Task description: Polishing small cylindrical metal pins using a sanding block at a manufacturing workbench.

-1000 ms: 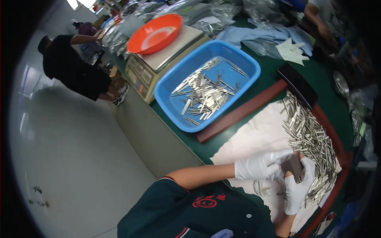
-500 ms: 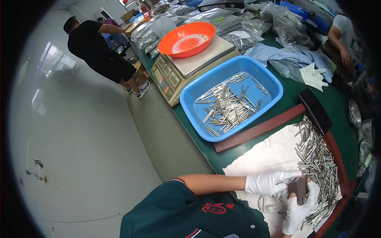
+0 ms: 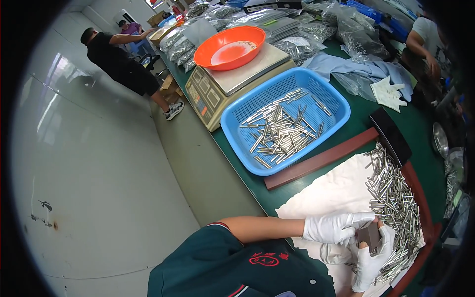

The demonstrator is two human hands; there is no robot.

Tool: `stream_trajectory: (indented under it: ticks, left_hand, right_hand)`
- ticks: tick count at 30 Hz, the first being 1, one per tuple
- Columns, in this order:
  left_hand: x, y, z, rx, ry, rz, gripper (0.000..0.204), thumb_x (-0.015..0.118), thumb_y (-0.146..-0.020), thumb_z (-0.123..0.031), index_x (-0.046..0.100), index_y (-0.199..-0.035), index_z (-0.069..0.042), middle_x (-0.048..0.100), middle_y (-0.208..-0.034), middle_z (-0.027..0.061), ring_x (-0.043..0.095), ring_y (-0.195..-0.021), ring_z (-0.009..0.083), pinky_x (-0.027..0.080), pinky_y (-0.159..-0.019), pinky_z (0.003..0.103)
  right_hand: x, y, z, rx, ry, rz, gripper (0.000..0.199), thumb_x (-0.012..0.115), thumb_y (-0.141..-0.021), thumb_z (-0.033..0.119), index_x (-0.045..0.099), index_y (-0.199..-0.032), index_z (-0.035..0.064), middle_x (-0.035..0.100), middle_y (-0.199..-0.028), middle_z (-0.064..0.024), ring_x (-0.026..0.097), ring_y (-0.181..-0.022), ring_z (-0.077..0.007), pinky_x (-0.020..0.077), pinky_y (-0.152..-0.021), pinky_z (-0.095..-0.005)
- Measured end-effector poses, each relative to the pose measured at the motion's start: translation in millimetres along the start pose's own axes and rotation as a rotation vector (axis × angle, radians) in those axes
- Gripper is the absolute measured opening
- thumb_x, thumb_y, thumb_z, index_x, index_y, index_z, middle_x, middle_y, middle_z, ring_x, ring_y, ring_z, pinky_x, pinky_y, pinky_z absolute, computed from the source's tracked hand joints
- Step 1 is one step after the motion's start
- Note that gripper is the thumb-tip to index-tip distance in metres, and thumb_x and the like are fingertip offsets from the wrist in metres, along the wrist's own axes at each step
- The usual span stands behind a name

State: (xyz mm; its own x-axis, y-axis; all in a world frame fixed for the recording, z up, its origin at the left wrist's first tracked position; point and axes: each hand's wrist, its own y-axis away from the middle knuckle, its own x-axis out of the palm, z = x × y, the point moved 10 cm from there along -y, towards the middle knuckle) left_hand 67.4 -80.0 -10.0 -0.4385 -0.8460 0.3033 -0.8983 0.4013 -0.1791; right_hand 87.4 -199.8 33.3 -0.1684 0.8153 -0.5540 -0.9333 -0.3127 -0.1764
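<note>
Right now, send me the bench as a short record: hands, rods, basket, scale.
Left hand: gloved, fingers at the far edge of a grey-brown block
Right hand: gloved, grip closed on the same block
Loose rods: piled along the right of the white cloth
Blue basket: more metal rods inside
Scale: behind and left of the basket, orange bowl on top

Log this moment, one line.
left hand: on brown block | right hand: holding it | metal pins: heaped alongside | blue basket: pins inside
</note>
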Motion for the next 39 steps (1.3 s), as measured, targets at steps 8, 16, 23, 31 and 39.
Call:
stream_trajectory:
  ticks: [8, 16, 23, 31, 39]
  left_hand:
    - [2.2, -6.2, 3.1, -0.105, 0.157, -0.107, 0.063, 0.043, -0.086, 0.001, 0.028, -0.146, -0.009, 0.057, -0.088, 0.0034, 0.056, -0.071, 0.0081, 0.049, -0.066, 0.025]
    - [-29.5, -1.5, -6.1, -0.291, 0.048, -0.202, 0.06, 0.045, -0.09, 0.0, 0.023, -0.145, -0.008, 0.064, -0.077, 0.0092, 0.062, -0.065, 0.0127, 0.051, -0.062, 0.024]
    - [-21.9, -4.6, -5.6, -0.297, 0.036, -0.202, 0.058, 0.045, -0.09, 0.004, 0.025, -0.144, -0.007, 0.065, -0.078, 0.0118, 0.065, -0.07, 0.0163, 0.051, -0.063, 0.025]
    - [-22.0, -1.7, -0.3, -0.317, -0.013, -0.232, 0.06, 0.05, -0.087, 0.006, 0.028, -0.142, -0.005, 0.065, -0.076, 0.0086, 0.064, -0.069, 0.0138, 0.051, -0.064, 0.026]
    - [-24.6, -2.0, -11.9, -0.09, -0.33, -0.259, 0.058, 0.05, -0.087, 0.008, 0.032, -0.14, -0.004, 0.064, -0.093, 0.009, 0.063, -0.074, 0.0106, 0.05, -0.064, 0.023]
  right_hand:
    - [-30.2, 9.3, -26.2, 0.111, -0.229, -0.163, 0.06, 0.071, -0.077, 0.02, 0.047, -0.126, -0.0054, 0.048, -0.122, -0.013, 0.049, -0.114, -0.0237, 0.042, -0.097, -0.036]
    - [-14.9, -14.0, -6.9, 0.112, -0.184, -0.203, 0.052, 0.069, -0.061, 0.005, 0.057, -0.111, -0.0036, 0.056, -0.109, -0.0131, 0.054, -0.103, -0.0243, 0.0428, -0.092, -0.0333]
    - [-15.7, -10.6, -9.4, 0.034, -0.099, -0.212, 0.05, 0.072, -0.061, 0.007, 0.058, -0.108, -0.0028, 0.058, -0.104, -0.0135, 0.057, -0.096, -0.0255, 0.0462, -0.086, -0.0345]
    - [-6.7, -7.6, -13.6, 0.073, -0.088, -0.17, 0.049, 0.073, -0.06, 0.01, 0.059, -0.106, -0.0018, 0.058, -0.104, -0.0133, 0.057, -0.094, -0.0263, 0.0466, -0.085, -0.0354]
    - [1.7, -10.9, 1.7, -0.018, 0.052, -0.145, 0.05, 0.074, -0.059, 0.013, 0.06, -0.105, -0.0005, 0.057, -0.098, -0.0124, 0.055, -0.093, -0.0276, 0.0457, -0.082, -0.0372]
